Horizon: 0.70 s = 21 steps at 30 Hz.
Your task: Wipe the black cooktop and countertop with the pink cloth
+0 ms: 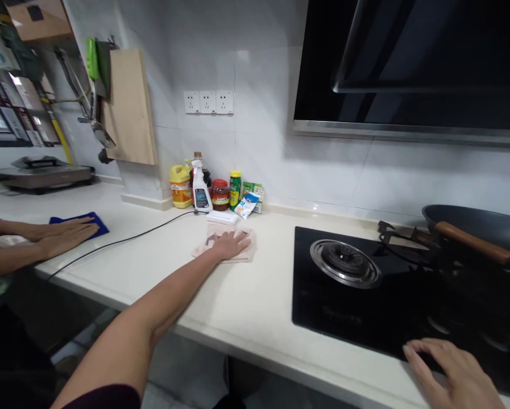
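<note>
Some counter [267, 289] divides left grip [229, 245], spread on cloth [245, 254], from right grip [453, 369], half-curled near cooktop edge [357, 335].

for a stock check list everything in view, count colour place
counter: 1, white, across view
pink cloth: 1, pale, mid-counter
blue cloth: 1, dark, left
cable: 1, black, across counter
jug: 1, yellow, by wall
sprayer: 1, white, beside jug
bottle: count unclear, dark, behind sprayer
jar: 1, red, beside sprayer
canister: 1, green, beside jar
packets: 2+, white and green, beside canister
box: 1, white, before jar
sockets: 3, white, wall
board: 1, tan, left wall
utensils: several, one green, by board
lidded pan: 1, grey, far left
hob: 1, black, right
wok: 1, dark, on hob
hood: 1, black, above hob
co-worker's hands: 2, on blue cloth
left hand: 1, on pink cloth
right hand: 1, by hob
</note>
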Available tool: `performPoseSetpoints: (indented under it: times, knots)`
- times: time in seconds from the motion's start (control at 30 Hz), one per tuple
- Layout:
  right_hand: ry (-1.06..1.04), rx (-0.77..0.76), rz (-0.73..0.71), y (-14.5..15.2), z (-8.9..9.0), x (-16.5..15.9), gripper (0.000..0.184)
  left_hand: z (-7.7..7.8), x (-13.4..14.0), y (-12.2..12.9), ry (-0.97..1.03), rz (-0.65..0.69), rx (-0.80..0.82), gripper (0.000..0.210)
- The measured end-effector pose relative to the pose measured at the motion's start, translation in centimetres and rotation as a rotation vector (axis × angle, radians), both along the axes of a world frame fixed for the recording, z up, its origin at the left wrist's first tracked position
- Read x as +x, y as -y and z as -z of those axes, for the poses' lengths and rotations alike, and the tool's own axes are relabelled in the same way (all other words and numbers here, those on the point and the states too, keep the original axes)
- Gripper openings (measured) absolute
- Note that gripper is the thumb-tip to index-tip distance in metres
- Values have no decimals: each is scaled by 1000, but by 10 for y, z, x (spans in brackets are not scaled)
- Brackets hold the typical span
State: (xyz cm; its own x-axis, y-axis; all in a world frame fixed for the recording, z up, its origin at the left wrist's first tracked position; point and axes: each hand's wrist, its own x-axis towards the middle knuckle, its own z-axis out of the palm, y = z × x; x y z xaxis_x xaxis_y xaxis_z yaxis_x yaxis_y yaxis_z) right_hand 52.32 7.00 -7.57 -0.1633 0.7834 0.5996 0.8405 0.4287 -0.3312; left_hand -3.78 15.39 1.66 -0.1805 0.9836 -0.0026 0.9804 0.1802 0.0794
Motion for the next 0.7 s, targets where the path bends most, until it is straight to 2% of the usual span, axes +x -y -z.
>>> performPoseSetpoints:
  times: [0.07, 0.17, 0.27, 0.33, 0.4, 0.5, 0.6, 0.7]
  knots:
    - [35, -18, 7, 7, -4, -5, 38, 1, 33, 19, -1, 113, -2, 68]
    - [99, -23, 25, 14, -6, -8, 41, 0, 72, 67, 4, 265, 2, 69]
    - [142, -18, 41, 18, -7, -9, 42, -1, 88, 128, 20, 370, 26, 69]
    - [165, -31, 38, 20, -8, -10, 41, -1, 82, 165, 39, 397, 68, 68]
    - [183, -42, 36, 21, -9, -11, 42, 1, 65, 193, 52, 337, 72, 69]
    - [190, -40, 46, 22, -10, -11, 42, 2, 22, 211, 43, 121, 28, 72]
    - [183, -35, 43, 22, -10, -11, 40, -3, -19, 206, 2, -114, -1, 76]
    - [146, -18, 41, 22, -10, -13, 41, -10, -36, 186, -40, -296, -23, 82]
